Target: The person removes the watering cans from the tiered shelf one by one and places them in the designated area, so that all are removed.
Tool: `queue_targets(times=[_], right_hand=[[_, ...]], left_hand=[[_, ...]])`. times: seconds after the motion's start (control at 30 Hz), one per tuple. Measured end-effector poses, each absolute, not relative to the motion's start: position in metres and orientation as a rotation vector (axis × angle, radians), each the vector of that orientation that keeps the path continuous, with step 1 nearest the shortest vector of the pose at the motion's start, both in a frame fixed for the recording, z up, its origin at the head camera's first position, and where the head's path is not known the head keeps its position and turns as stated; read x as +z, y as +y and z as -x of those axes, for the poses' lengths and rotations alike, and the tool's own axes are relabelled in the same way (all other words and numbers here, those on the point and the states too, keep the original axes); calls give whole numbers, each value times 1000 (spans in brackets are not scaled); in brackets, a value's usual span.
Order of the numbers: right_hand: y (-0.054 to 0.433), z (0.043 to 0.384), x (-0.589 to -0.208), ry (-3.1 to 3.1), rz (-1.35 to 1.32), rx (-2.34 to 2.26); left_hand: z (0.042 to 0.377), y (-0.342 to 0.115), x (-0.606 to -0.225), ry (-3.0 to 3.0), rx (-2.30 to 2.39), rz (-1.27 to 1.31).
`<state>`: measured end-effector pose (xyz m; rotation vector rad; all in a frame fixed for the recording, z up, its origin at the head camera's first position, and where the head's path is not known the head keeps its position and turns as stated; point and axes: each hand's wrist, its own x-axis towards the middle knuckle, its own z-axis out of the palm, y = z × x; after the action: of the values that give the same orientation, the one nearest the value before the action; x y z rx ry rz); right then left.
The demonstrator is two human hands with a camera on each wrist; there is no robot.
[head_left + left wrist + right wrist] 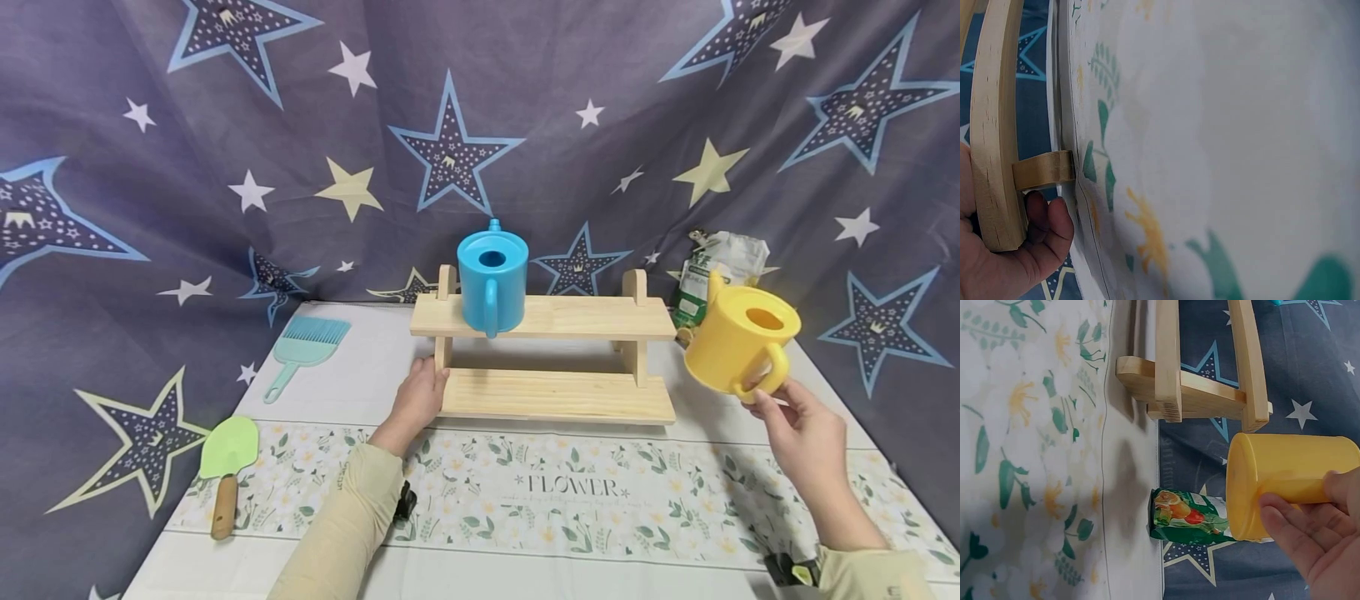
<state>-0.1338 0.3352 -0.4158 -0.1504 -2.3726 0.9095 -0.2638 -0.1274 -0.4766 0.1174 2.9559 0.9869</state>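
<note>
My right hand (812,437) holds a yellow watering can (738,343) by its handle, in the air right of a two-tier wooden shelf (555,393). In the right wrist view, the thumb and fingers close around the handle of the can (1291,459). A blue watering can (504,287) stands upright on the left part of the upper board, its handle facing me. My left hand (417,400) grips the left end of the lower board. Its fingers curl beneath that board (997,125) in the left wrist view, partly hidden by the wood.
A green plastic bag (693,287) stands at the back right, partly behind the yellow can. On the left lie a teal brush (307,342) and a green trowel (228,446) with a wooden handle. A floral runner (570,500) crosses the white table; a star-patterned curtain (450,50) hangs behind.
</note>
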Motion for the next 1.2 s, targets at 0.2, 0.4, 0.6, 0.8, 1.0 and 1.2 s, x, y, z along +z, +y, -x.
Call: queue_targets(times=[0.2, 0.4, 0.6, 0.8, 1.0, 1.2], right_hand=[[336, 133, -420, -2381, 138, 913], [335, 133, -425, -2394, 147, 935], [335, 133, -430, -2377, 132, 947], [334, 133, -435, -2368, 134, 933], [334, 133, -439, -2396, 149, 941], [333, 133, -443, -2416, 173, 956]], left_hand=[[263, -128, -476, 2963, 990, -127], [263, -127, -475, 2971, 981, -122], [262, -127, -474, 2976, 975, -127], [262, -127, -474, 2978, 969, -125], [262, -126, -474, 2974, 985, -122], [262, -127, -474, 2977, 970, -121]])
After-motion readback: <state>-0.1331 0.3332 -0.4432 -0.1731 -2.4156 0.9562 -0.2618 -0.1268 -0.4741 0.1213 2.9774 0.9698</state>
